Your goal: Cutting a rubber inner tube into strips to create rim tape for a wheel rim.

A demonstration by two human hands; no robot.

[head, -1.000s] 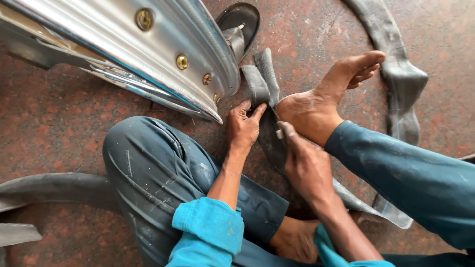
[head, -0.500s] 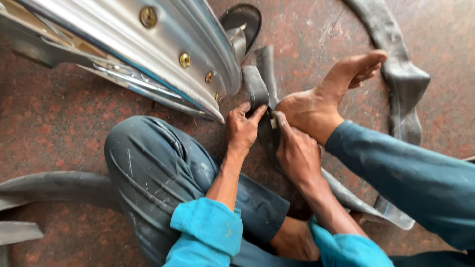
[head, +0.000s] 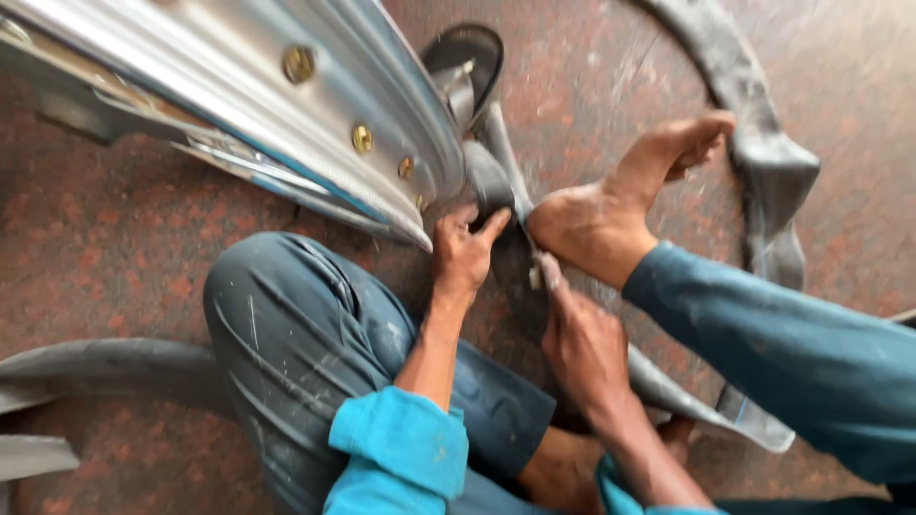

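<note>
On the reddish speckled floor (head: 114, 248), person sits with bare foot (head: 611, 215) pinning a grey rubber strip (head: 501, 176) beside a shiny metal wheel rim (head: 286, 105). Left hand (head: 463, 253) has fingers clamped on the strip by the rim edge. Right hand (head: 582, 334) grips the same strip lower down, fingers closed around it; a small metal piece shows at the fingertips, too blurred to identify. Strip looks mid-handling, judged partway: another long rubber tube (head: 763, 162) lies loose behind, untouched.
</note>
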